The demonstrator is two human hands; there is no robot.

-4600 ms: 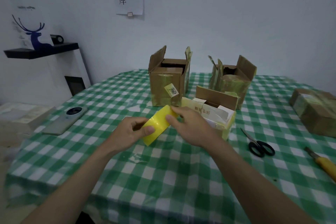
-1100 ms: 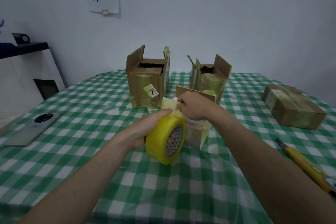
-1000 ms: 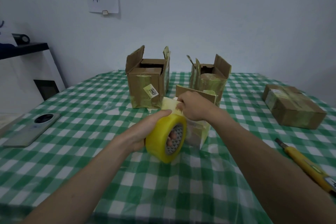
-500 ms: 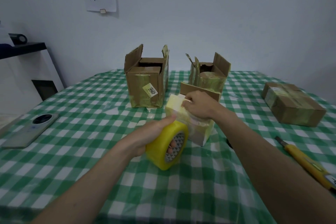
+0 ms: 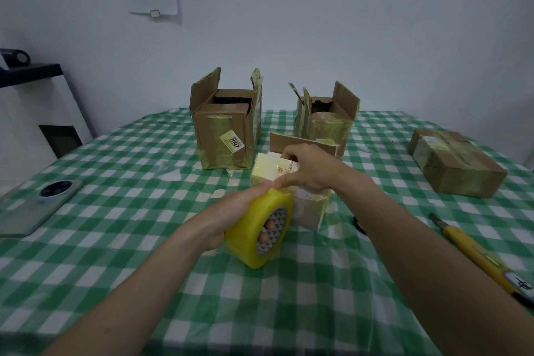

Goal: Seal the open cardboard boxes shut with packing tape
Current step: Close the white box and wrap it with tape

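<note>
My left hand (image 5: 231,211) grips a yellow roll of packing tape (image 5: 260,228), fingers through its core, just in front of a small box (image 5: 306,205) at the table's middle. My right hand (image 5: 309,170) lies on top of that box, its thumb against the tape where it leaves the roll. The box's rear brown flap (image 5: 300,143) stands up behind my hand. Two taller cardboard boxes stand open behind: one with a yellow label (image 5: 225,133) at left, one (image 5: 326,121) at right.
A taped-shut box (image 5: 456,165) lies at the right. A yellow utility knife (image 5: 476,257) lies near the right edge. Black scissor handles (image 5: 358,224) peek out behind my right forearm. A phone (image 5: 40,202) lies at the left on the green checked tablecloth (image 5: 130,240).
My left hand has pulled the roll toward me and down the box's front. My right hand has slid to the near edge of the box top, pressing the tape there.
</note>
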